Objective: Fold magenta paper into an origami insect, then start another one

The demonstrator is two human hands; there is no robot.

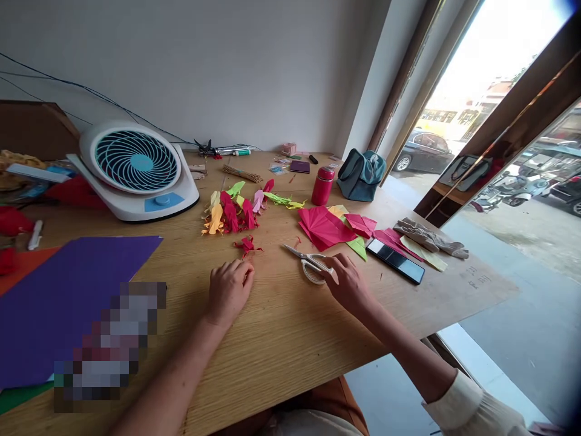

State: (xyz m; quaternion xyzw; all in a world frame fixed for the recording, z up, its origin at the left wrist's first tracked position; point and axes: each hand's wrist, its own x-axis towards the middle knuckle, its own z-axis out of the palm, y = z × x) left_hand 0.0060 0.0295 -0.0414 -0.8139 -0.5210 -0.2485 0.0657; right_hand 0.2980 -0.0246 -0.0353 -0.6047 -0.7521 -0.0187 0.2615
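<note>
Left hand point(230, 284): fingers curled in and together, thumb alongside; resting on the desk point(281, 339), in from the near edge; cannot tell whether anything is inside.
Right hand point(347, 278): fingers bent, tips at a handle loop of the scissors; cannot tell whether clamped on it.
Scissors point(303, 257): lying mid-desk, white handles under the right hand, blades pointing towards the far left corner.
Red figure point(247, 245): just beyond the left hand, left of the blades.
Paper figures point(231, 209): clustered farther towards the far edge; yellow, red, pink, green.
Red paper point(324, 227): folded, beyond the scissors, near other coloured pieces.
Phone point(396, 261): right of the right hand, screen up.
Gloves point(429, 237): along the right edge, past the phone.
Bottle point(322, 186): upright, red, beside the bag point(362, 175) at the far right corner.
Fan point(140, 163): towards the far edge, left side, beyond the purple sheet point(77, 303).
</note>
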